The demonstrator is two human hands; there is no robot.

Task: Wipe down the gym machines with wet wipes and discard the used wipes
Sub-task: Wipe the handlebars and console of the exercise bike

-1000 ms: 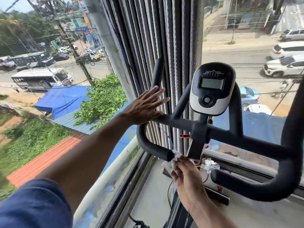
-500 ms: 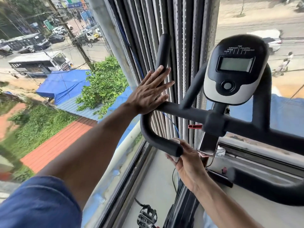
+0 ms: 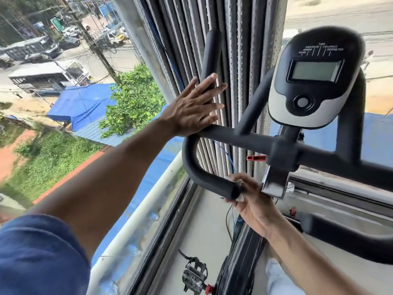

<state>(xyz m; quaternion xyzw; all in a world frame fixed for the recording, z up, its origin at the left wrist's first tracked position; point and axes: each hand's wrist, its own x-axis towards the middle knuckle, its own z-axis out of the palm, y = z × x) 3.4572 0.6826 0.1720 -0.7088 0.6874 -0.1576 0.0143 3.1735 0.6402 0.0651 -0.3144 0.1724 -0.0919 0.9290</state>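
An exercise bike stands at a window, with black foam handlebars [image 3: 244,136] and a black-and-white console [image 3: 312,77]. My left hand [image 3: 191,109] lies flat with straight fingers against the upright left bar, at its bend. My right hand [image 3: 253,201] grips a white wet wipe [image 3: 239,195] around the end of the lower left handle [image 3: 204,177]. Most of the wipe is hidden by my fingers and the handle tip.
Grey folded blinds [image 3: 238,50] hang just behind the bars. A red knob [image 3: 256,157] sticks out by the stem. The bike's pedal [image 3: 194,275] shows below beside the window sill [image 3: 202,231]. The right handlebar [image 3: 350,241] curves in at lower right.
The view has come closer to the bike. My right hand went from holding the wipe under the handle tip to wrapping it round the tip. My left hand slid slightly up the bar.
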